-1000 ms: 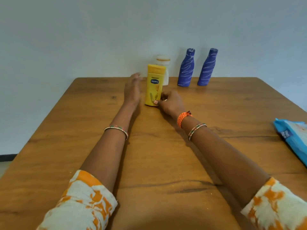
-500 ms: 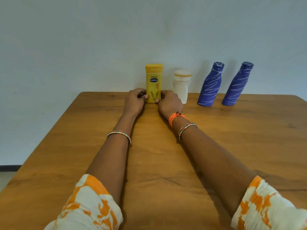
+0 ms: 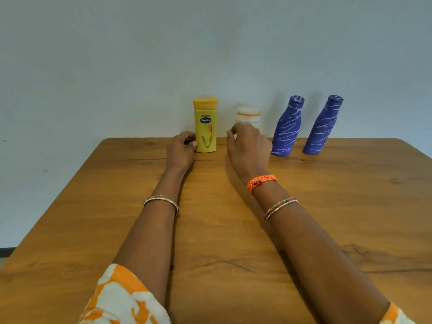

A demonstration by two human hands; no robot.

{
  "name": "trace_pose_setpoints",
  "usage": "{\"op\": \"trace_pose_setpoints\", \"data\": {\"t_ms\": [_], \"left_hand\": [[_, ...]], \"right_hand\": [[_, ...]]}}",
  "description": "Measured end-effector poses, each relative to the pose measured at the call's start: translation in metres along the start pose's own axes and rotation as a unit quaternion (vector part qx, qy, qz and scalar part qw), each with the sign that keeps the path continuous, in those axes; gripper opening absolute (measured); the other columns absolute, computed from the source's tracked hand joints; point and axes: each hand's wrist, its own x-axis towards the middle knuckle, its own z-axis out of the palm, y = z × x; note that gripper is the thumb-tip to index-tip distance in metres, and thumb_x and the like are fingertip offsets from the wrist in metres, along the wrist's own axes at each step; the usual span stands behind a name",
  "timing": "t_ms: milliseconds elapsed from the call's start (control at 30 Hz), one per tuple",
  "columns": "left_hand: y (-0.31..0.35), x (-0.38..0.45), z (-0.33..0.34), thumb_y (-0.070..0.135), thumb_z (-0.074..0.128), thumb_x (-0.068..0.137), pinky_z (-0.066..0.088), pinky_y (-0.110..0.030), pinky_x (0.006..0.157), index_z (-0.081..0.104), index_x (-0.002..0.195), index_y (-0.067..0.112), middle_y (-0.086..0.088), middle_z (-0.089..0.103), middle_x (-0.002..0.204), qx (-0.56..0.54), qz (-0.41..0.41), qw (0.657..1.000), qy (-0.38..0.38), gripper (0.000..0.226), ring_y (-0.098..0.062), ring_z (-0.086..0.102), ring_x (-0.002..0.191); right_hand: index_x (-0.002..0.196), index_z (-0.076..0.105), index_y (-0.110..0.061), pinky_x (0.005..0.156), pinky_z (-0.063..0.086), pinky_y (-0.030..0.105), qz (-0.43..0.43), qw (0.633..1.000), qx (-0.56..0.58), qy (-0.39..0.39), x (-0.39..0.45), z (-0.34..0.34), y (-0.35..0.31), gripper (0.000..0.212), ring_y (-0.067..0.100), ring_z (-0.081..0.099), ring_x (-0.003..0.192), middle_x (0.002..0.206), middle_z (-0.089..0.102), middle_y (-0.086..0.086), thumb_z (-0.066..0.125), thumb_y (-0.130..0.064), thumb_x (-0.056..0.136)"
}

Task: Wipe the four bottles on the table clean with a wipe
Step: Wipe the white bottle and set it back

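Nearest to me, my two forearms stretch out over the counter (image 3: 350, 195), bangles at both wrists and an orange band on the right one. Half a second ago both my hands were clasped on the yellow bottle (image 3: 205, 125); now only my left hand (image 3: 181, 149) is on it, fingers (image 3: 192, 143) curled with the tips touching its lower left side, the heel of the hand down on the wood. My right hand (image 3: 247, 148) has let go and lifted away to the right, so there is a clear gap of counter between it and the yellow bottle. Its fingers are loosely curled around nothing, thumb and forefinger raised, and it now sits in front of the white bottle (image 3: 248, 114), hiding that bottle's lower half; I cannot tell whether it touches it. The yellow bottle stands upright at the far edge, just right of my left fingers, in line with the others. Beyond my right hand and further right stand the two blue bottles (image 3: 288, 129), the second one (image 3: 323, 127) well apart from my fingers, both upright near the wall. I read this as the yellow bottle having been set back in its row, finished with for the moment, and my right hand moving on. No wipe is in either hand or anywhere in view now, so before wiping the next bottle I would likely need to fetch one.
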Motion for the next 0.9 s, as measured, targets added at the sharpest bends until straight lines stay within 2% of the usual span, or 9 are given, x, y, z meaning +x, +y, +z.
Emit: {"op": "trace_pose_setpoints", "data": {"t_ms": [67,133,200,267,333,400,567,900], "left_hand": [[0.001,-0.001,0.000,0.001,0.056,0.090,0.043,-0.021,0.083,0.066,0.108,0.004,-0.007,0.065,0.105,-0.005,0.001,1.000,-0.001,0.020,-0.015,0.056,0.096],[0.005,-0.003,-0.001,0.000,0.054,0.092,0.041,-0.017,0.080,0.064,0.111,0.003,-0.004,0.062,0.106,-0.005,-0.005,1.000,-0.008,0.022,-0.013,0.053,0.096],[0.006,-0.004,-0.001,0.000,0.052,0.093,0.038,-0.015,0.082,0.062,0.116,0.004,-0.004,0.061,0.110,-0.003,-0.010,1.000,-0.016,0.026,-0.013,0.052,0.100],[0.006,-0.004,-0.002,0.001,0.053,0.093,0.038,-0.020,0.088,0.059,0.121,0.006,-0.007,0.061,0.118,-0.005,-0.009,1.000,-0.026,0.029,-0.017,0.053,0.109],[0.006,-0.003,-0.002,0.006,0.058,0.092,0.038,-0.022,0.092,0.055,0.126,0.008,-0.006,0.059,0.124,-0.019,-0.013,0.999,-0.041,0.035,-0.017,0.051,0.116],[0.007,0.001,-0.001,0.014,0.066,0.088,0.040,-0.024,0.093,0.051,0.130,0.010,0.000,0.056,0.125,-0.034,-0.029,0.997,-0.058,0.045,-0.012,0.050,0.116],[0.009,0.010,0.007,0.011,0.073,0.081,0.044,-0.024,0.088,0.058,0.120,0.006,-0.010,0.062,0.122,-0.027,-0.038,0.997,-0.058,0.042,-0.021,0.056,0.115],[0.008,0.001,0.004,0.008,0.064,0.088,0.038,-0.031,0.102,0.049,0.132,0.009,-0.008,0.054,0.136,-0.024,-0.039,0.995,-0.087,0.046,-0.022,0.046,0.128]], "right_hand": [[0.108,0.058,-0.017,0.060,0.038,0.030,-0.034,0.999,-0.006,0.029,0.014,-0.015,0.004,0.021,0.023,0.061,0.079,0.111,0.057,0.003,0.049,-0.031,0.096],[0.123,0.051,-0.017,0.062,0.038,0.030,-0.052,0.998,-0.023,0.024,0.031,-0.025,0.011,0.034,0.026,0.062,0.086,0.125,0.049,0.005,0.054,-0.034,0.093],[0.132,0.044,-0.017,0.069,0.043,0.034,-0.046,0.998,-0.034,-0.010,0.048,-0.030,0.020,0.054,0.031,0.061,0.099,0.135,0.045,0.008,0.061,-0.041,0.087],[0.136,0.040,-0.017,0.078,0.046,0.037,-0.031,0.995,-0.048,-0.078,0.062,-0.033,0.027,0.067,0.032,0.057,0.108,0.133,0.048,0.010,0.065,-0.047,0.082],[0.135,0.043,-0.019,0.083,0.045,0.039,-0.024,0.988,-0.051,-0.144,0.068,-0.032,0.033,0.066,0.031,0.054,0.112,0.129,0.053,0.010,0.066,-0.049,0.081],[0.132,0.047,-0.022,0.083,0.045,0.039,-0.021,0.986,-0.027,-0.164,0.069,-0.029,0.037,0.058,0.029,0.054,0.112,0.127,0.057,0.008,0.067,-0.043,0.082],[0.131,0.049,-0.024,0.083,0.047,0.040,-0.014,0.989,0.008,-0.147,0.068,-0.024,0.039,0.054,0.029,0.055,0.110,0.125,0.058,0.007,0.069,-0.033,0.082],[0.130,0.050,-0.025,0.084,0.048,0.041,0.003,0.988,0.030,-0.150,0.072,-0.019,0.041,0.057,0.028,0.054,0.113,0.130,0.055,0.006,0.072,-0.034,0.079]]}}
